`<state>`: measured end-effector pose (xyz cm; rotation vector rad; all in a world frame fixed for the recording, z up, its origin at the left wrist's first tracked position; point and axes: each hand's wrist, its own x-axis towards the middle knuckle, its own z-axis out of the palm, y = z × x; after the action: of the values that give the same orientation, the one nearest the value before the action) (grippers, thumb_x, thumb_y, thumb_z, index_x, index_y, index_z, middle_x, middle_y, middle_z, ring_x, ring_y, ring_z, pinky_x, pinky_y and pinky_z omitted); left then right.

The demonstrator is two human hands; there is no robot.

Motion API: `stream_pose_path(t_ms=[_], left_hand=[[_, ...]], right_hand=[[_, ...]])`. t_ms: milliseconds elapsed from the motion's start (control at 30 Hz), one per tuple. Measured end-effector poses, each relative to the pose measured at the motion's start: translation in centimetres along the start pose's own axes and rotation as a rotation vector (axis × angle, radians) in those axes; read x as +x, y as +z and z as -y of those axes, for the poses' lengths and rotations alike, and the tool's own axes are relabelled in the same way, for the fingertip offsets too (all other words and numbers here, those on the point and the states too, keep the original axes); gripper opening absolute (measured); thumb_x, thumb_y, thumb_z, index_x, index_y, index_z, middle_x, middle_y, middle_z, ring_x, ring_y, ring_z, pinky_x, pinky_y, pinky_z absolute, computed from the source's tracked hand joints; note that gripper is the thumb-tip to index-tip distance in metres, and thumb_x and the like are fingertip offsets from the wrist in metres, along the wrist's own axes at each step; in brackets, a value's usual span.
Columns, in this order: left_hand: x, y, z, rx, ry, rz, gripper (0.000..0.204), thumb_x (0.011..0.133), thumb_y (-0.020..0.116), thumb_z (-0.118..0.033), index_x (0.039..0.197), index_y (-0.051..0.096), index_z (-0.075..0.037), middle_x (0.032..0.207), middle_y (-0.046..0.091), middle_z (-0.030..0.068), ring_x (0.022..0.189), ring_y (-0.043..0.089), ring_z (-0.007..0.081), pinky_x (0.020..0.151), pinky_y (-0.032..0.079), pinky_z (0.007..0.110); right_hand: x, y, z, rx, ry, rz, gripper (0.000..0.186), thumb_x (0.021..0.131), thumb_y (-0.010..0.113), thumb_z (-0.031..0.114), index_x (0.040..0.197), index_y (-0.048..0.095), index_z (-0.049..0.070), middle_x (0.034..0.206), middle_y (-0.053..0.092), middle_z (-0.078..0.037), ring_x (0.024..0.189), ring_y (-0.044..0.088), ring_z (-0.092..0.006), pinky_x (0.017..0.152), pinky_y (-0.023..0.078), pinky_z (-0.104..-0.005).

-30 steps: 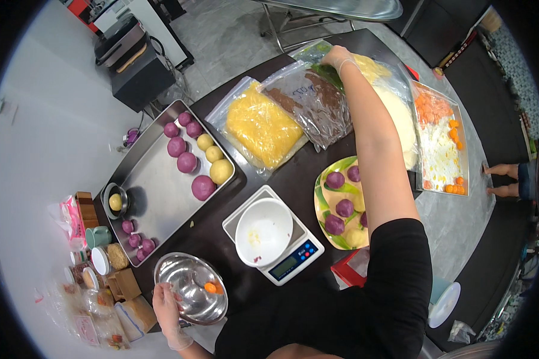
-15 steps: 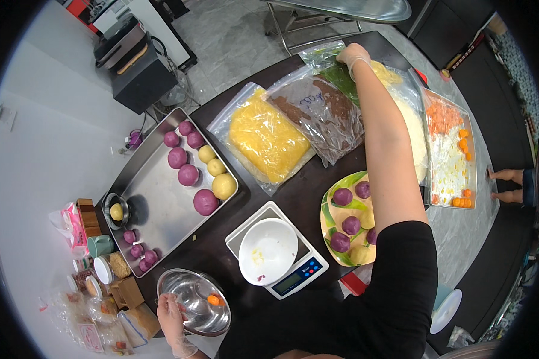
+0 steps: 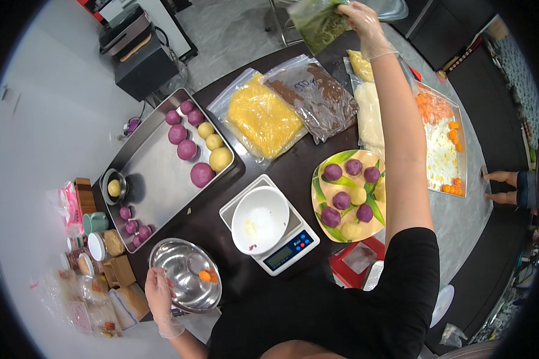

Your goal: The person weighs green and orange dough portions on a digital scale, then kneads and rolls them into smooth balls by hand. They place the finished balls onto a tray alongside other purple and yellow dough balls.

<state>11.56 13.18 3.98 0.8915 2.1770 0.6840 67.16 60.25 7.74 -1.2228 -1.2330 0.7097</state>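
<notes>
R hand (image 3: 360, 17), gloved, arm stretched to the far side, fingers pinched shut on top of a clear bag of green filling (image 3: 318, 23), held up in the air above the far edge of the dark table (image 3: 293, 167), just past the bag of brown filling (image 3: 317, 99) & the bag of yellow filling (image 3: 262, 116). L hand (image 3: 159, 293), also gloved, sits near-left w/ fingers curled on the rim of a steel bowl (image 3: 184, 281) w/ an orange ball inside. Btwn them: white bowl on a scale (image 3: 269, 230), steel tray (image 3: 156, 173) w/ purple & yellow balls on the left, leaf-print plate (image 3: 326, 197) w/ more balls on the right.
</notes>
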Motion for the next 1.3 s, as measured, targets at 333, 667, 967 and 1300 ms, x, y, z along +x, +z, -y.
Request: stream_pose_path(t_ms=[333,667,967,1300], left_hand=[[-1.1,-2.2,-2.3,-0.078,0.157,0.039,0.027,0.103,0.051,-0.03,0.093,0.056,-0.006,0.065,0.052,0.0,0.051,0.046,0.0047,0.043,0.036,0.02],[1.0,2.1,-16.4,0.47,0.757,0.098,0.014,0.095,0.059,-0.019,0.096,0.061,-0.005,0.063,0.06,0.0111,0.054,0.06,0.0244,0.055,0.045,0.038],[5.6,15.6,-26.0,0.7,1.394,0.298,0.029,0.087,0.065,-0.026,0.112,0.066,-0.012,0.095,0.068,0.0121,0.086,0.068,0.03,0.074,0.053,0.043],[8.7,25.7,-26.1,0.887,1.578,0.208,0.026,0.083,0.068,-0.028,0.101,0.068,-0.01,0.094,0.068,0.0123,0.083,0.071,0.0302,0.068,0.057,0.045]], right_hand=[[-13.9,5.6,-3.8,0.066,0.073,0.217,0.023,0.082,0.07,0.017,0.103,0.072,0.006,0.083,0.069,-0.003,0.072,0.06,-0.0089,0.064,0.047,-0.0235],[-22.3,2.3,-2.4,-0.906,-0.259,0.461,0.052,0.077,0.074,0.022,0.126,0.062,0.013,0.137,0.055,-0.008,0.116,0.06,-0.0315,0.096,0.05,-0.0411],[-28.6,-5.5,4.0,-0.817,-0.008,0.235,0.043,0.081,0.072,0.028,0.118,0.068,0.006,0.12,0.066,-0.016,0.108,0.064,-0.0317,0.094,0.05,-0.039],[-35.7,-12.0,2.5,-0.6,0.386,-0.164,0.035,0.088,0.067,0.026,0.108,0.071,-0.003,0.102,0.072,-0.018,0.096,0.07,-0.0243,0.085,0.052,-0.033]])
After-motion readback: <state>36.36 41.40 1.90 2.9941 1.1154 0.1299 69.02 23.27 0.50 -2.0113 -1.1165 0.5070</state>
